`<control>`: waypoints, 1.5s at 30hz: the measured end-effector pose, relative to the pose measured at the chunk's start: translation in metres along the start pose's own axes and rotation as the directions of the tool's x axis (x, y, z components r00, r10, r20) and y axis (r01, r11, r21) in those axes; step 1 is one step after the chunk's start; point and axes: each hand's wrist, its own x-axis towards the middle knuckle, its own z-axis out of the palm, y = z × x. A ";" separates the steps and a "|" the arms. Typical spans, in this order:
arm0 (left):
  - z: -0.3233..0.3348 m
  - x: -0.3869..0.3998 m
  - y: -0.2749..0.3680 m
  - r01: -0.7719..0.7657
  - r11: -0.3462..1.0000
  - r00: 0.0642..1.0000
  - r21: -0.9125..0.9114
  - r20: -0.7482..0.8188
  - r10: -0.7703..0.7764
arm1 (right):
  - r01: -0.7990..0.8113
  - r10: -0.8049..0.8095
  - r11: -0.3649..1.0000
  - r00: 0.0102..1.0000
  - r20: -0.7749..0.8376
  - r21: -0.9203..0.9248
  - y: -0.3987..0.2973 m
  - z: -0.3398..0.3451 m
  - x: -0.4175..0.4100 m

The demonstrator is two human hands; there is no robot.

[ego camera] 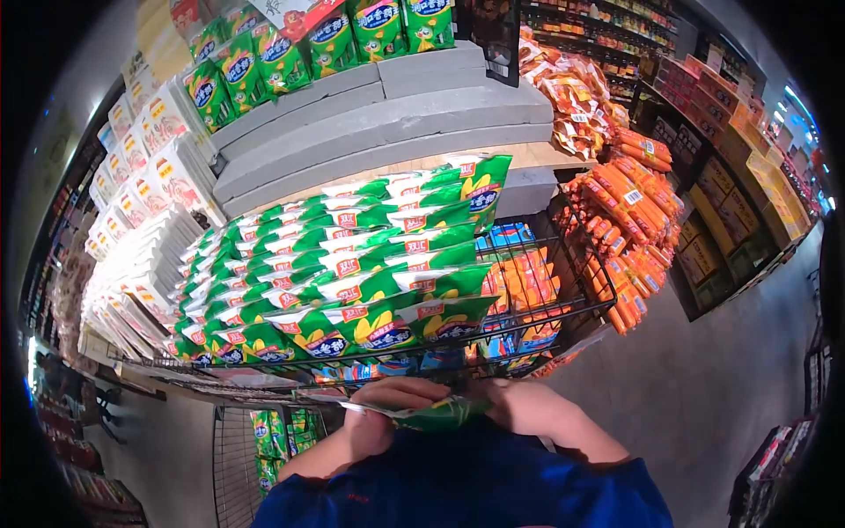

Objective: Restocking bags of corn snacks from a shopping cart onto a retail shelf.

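Close to my chest, a green-and-white food packet (441, 414) is held flat between both hands. My left hand (383, 406) grips its left end, fingers over the top and thumb beneath. Around the right end curls my right hand (518, 404), its fingertips partly hidden. Just beyond them is the front rim of a black wire display basket (422, 350). Rows of upright green-and-white packets (370, 323), with corn pictured on them, fill most of that basket. On its right side lie orange and blue packets (521, 284) behind the wires.
White packets (148, 264) stand stacked at the left. Grey stepped blocks (389, 119) rise behind, bearing more green packets (330, 46). Orange sausage packs (627, 218) bulge out at the right. A wire cart (231, 462) holding green packets stands below left, beside the floor (660, 396).
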 end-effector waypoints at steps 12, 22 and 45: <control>-0.014 -0.043 0.033 0.285 0.917 0.933 0.278 0.138 -0.332 | 0.498 -0.415 0.851 0.833 -0.366 0.166 -0.065 0.010 0.016; -0.025 -0.083 0.053 0.315 0.907 0.948 0.279 -0.059 -0.311 | 0.598 -0.598 0.792 0.721 -0.350 -0.122 -0.090 0.034 0.040; -0.006 0.029 0.008 0.316 0.948 0.937 0.033 0.148 -0.318 | 0.082 0.132 0.865 0.915 -0.381 0.495 -0.041 -0.090 -0.022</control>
